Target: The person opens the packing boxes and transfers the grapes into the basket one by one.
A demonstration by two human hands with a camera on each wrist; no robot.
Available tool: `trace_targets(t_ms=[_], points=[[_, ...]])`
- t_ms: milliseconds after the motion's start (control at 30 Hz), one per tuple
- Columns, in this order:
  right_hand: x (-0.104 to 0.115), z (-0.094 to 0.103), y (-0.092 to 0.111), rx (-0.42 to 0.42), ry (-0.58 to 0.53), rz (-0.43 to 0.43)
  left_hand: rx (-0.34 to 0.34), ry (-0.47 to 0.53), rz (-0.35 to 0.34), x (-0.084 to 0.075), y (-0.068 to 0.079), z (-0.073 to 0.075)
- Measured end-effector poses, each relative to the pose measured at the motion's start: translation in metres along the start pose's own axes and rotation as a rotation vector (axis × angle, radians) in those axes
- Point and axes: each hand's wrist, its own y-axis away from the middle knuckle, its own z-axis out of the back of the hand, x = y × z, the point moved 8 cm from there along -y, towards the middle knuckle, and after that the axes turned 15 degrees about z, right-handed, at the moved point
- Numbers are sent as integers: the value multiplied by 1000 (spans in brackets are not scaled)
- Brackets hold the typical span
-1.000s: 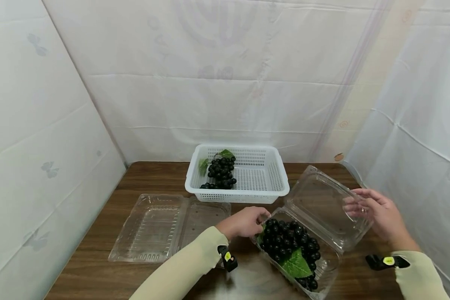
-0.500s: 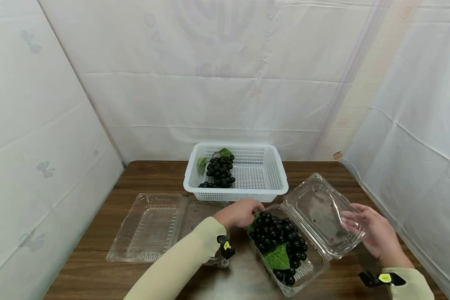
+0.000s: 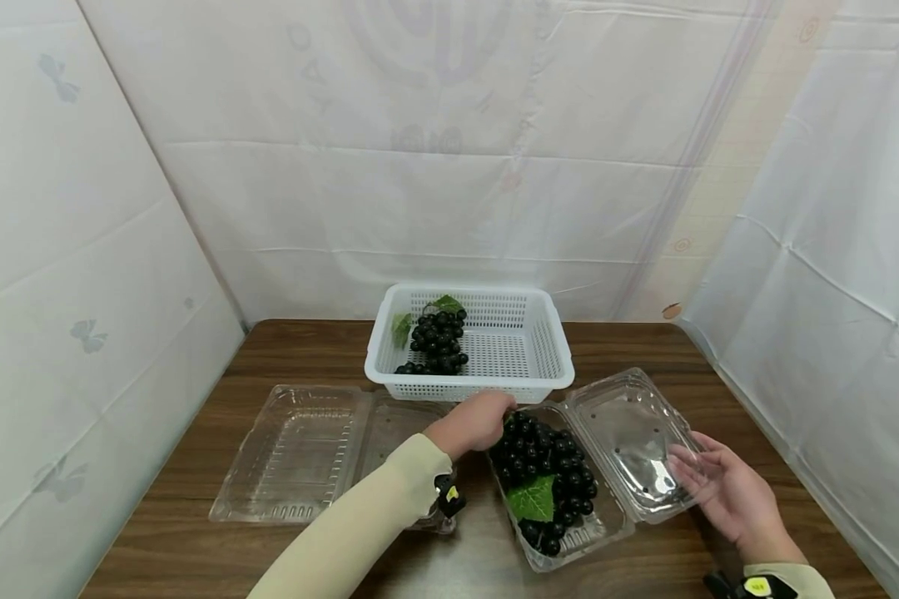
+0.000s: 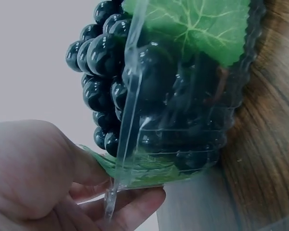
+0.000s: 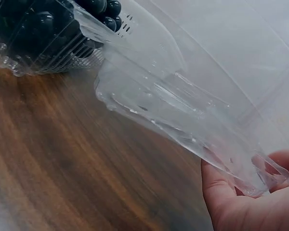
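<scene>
A bunch of dark grapes [image 3: 545, 470] with green leaves lies in the base of a clear plastic clamshell container [image 3: 598, 529]. My left hand [image 3: 474, 423] pinches the base's rim at its far left corner. In the left wrist view the left hand [image 4: 43, 178] has thumb and fingers on either side of that rim, beside a leaf [image 4: 144, 169]. The hinged lid [image 3: 629, 433] is folded out to the right. My right hand [image 3: 730, 491] grips the lid's outer edge; in the right wrist view, fingers [image 5: 219, 190] wrap the lid's corner.
Behind the container stands a white perforated basket [image 3: 468, 389] with dark grapes [image 3: 439, 337] on its left side. To the left lies another clear clamshell container [image 3: 300, 453], unfolded on the wooden table [image 3: 330, 349]. White sheeting [image 3: 345, 208] encloses the table at the back and sides.
Both hands have shifted the grape container left and slightly away, turning it a little. The right hand has come down and left with the lid, which now lies lower.
</scene>
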Motion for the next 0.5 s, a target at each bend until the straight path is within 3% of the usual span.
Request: trace_targets(t_ms=[167, 300, 400, 500], points=[[-5, 3, 3, -5, 106, -23, -31, 88, 49, 15, 16, 1], [-2, 4, 2, 24, 279, -13, -70, 211, 101, 29, 38, 3], [7, 6, -1, 28, 476, 16, -63, 332, 148, 36, 53, 1], [19, 11, -7, 2, 774, 8, -22, 450, 193, 41, 65, -4]])
